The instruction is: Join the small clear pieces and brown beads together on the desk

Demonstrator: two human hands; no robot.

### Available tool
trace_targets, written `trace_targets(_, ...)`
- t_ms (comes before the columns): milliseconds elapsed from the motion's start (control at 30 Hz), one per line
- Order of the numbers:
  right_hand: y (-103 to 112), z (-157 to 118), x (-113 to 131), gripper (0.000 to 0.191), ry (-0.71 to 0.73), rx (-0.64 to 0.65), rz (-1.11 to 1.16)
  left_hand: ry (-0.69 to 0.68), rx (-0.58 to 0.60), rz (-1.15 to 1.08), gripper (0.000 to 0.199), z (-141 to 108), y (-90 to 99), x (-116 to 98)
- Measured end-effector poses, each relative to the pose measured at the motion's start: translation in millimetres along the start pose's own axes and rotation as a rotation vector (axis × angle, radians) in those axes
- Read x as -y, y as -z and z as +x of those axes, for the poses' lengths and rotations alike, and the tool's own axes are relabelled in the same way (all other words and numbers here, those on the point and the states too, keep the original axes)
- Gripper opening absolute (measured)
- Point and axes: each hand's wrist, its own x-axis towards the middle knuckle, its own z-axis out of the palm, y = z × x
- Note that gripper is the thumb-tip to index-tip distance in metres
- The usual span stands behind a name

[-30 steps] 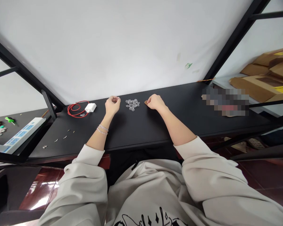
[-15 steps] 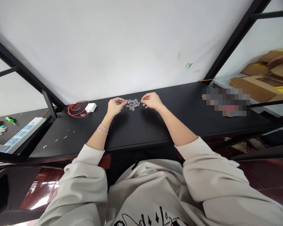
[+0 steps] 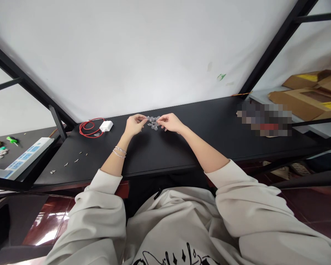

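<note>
Work at the clear pieces (image 3: 154, 127) is now two-handed.
The pieces lie at the far middle of the black table (image 3: 215, 121); my right hand (image 3: 171, 122) has just moved left to them, facing my left hand (image 3: 134, 124), so both pinches meet one pile. Each pinch is nearly closed; whether it holds a piece, I cannot tell.

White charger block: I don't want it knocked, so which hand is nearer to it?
The left hand: it is to the right of the white charger block, not touching it. The right hand is farther right, across the clear pieces.
</note>
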Motion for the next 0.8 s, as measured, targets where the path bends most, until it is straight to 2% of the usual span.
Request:
trace_targets(200,-2,0,3,0.015,-0.020,-0.032,0.155,-0.053,0.072,0.007,0.040,-5,-4.1,-4)
trace_targets(433,-4,-6,15,0.016,-0.093,0.039,0.427,-0.088,0.125,0.008,0.037,-7,-5.2,-5)
trace_targets(800,-5,-9,17,0.016,-0.116,0.094,0.496,-0.121,0.151,0.021,0.035,-8,-5.7,-7)
